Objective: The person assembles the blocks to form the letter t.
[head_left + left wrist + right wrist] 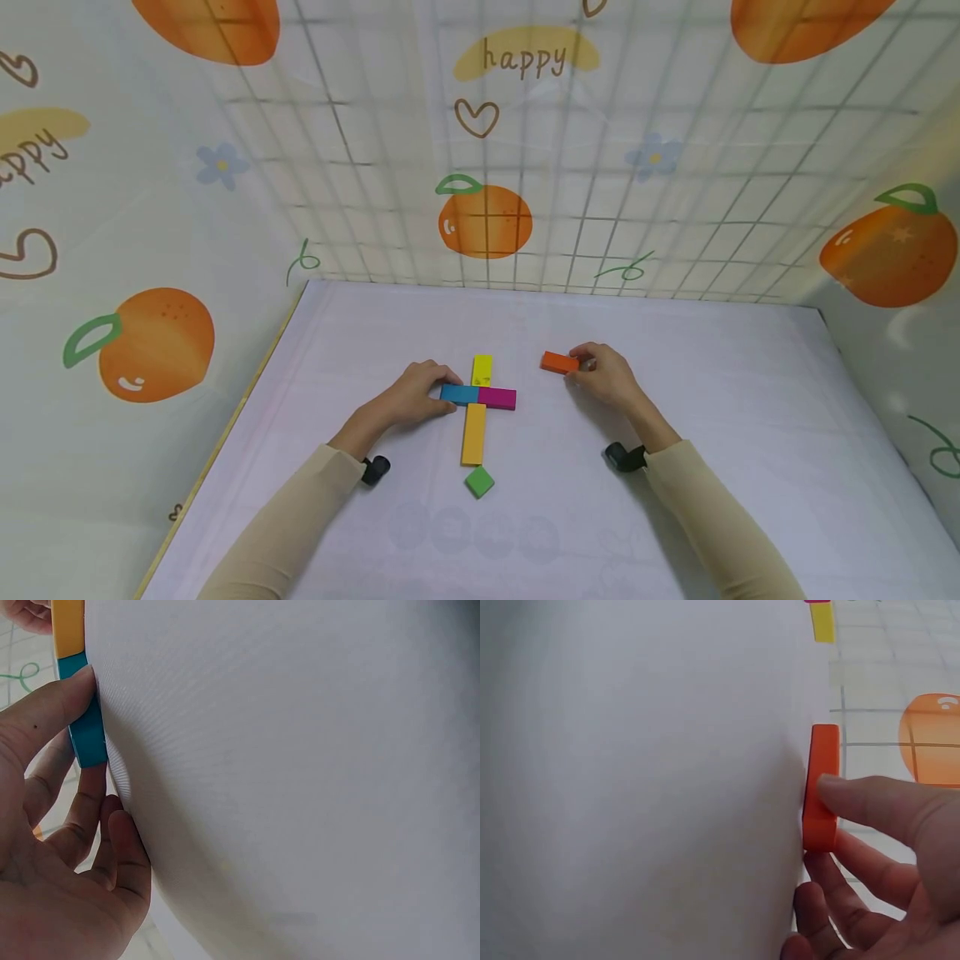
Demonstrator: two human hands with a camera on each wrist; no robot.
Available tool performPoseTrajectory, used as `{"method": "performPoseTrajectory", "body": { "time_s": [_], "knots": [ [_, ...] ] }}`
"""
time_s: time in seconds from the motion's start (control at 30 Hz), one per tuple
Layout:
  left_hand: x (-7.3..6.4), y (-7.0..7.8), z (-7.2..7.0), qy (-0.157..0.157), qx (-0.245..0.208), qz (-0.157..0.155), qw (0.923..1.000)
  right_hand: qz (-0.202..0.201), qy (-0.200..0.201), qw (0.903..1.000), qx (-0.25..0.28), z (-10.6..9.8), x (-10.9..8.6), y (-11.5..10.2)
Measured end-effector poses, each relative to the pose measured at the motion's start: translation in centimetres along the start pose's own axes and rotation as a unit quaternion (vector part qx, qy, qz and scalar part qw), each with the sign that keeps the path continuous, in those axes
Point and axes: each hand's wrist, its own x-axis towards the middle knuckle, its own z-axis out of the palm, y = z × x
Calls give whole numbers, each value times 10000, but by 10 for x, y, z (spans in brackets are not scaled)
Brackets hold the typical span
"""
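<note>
In the head view, my left hand (418,392) pinches the left end of a blue block (459,394) between thumb and fingers. The blue block lies end to end with a magenta block (498,399), the two forming a crossbar. Above it is a yellow block (482,370); below runs a longer amber block (473,435), with a green block (479,482) turned as a diamond at its lower end. To the right, my right hand (606,377) grips an orange block (559,362) by its right end. The right wrist view shows the thumb on the orange block's side (823,761).
A white cloth covers the table (750,400). Behind it hangs a curtain (375,208) printed with oranges, hearts and lettering, and similar fabric rises at both sides. The table's left edge (225,437) has a yellowish border.
</note>
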Motion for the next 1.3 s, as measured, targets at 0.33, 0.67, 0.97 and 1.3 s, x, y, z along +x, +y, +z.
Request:
{"method": "performPoseTrajectory", "body": {
  "time_s": [0.33,0.67,0.97,1.3],
  "knots": [
    [0,-1,0,21,19,51,10000,95,-8,10000,21,0,1,1],
    [0,0,0,-2,18,14,10000,155,27,9998,89,-1,-5,0],
    [0,1,-1,-15,-62,10,10000,8,75,10000,2,-5,-21,-7],
    [2,-1,1,-27,-32,-64,10000,-555,230,9982,76,-3,-47,-18]
  ]
}}
